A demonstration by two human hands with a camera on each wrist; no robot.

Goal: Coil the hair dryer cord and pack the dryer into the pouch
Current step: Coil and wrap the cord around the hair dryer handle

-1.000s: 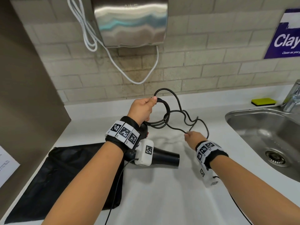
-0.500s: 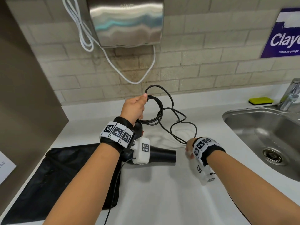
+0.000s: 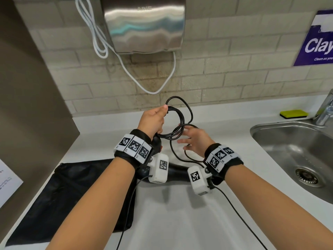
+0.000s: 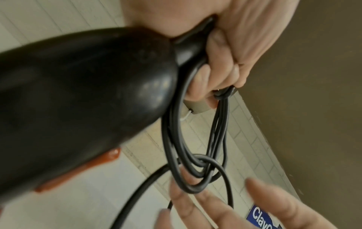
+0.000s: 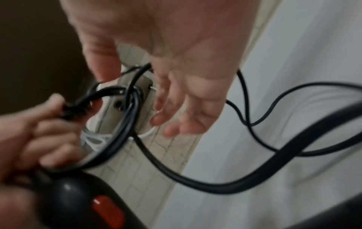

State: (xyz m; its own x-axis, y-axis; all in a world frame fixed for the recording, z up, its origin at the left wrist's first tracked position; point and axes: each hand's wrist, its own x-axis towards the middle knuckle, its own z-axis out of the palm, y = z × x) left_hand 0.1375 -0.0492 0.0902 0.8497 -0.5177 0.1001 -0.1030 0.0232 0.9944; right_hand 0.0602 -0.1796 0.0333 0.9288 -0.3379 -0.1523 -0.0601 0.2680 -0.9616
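Observation:
My left hand [image 3: 153, 121] is raised over the white counter. It grips the black hair dryer [image 3: 177, 173] by its handle, and several loops of black cord [image 3: 180, 121] with it. In the left wrist view the fingers [image 4: 221, 69] curl round the handle and the loops, beside the dryer body [image 4: 78, 100]. My right hand [image 3: 194, 139] is open with spread fingers just right of the coil, and loose cord [image 5: 176, 178] trails below the right hand's palm [image 5: 186, 77]. The black pouch [image 3: 72, 192] lies flat on the counter at the lower left, partly under my left forearm.
A steel sink [image 3: 255, 127] is set in the counter on the right, with a tap [image 3: 324, 109] and a yellow sponge [image 3: 293, 113] behind it. On the tiled wall hangs a metal hand dryer [image 3: 144, 24] with a white cable [image 3: 100, 42]. A brown partition [image 3: 27, 87] closes the left side.
My right hand has let go of the loose cord strand it pinched and has moved up and left to the coil, fingers now spread. The left hand keeps holding the dryer and loops.

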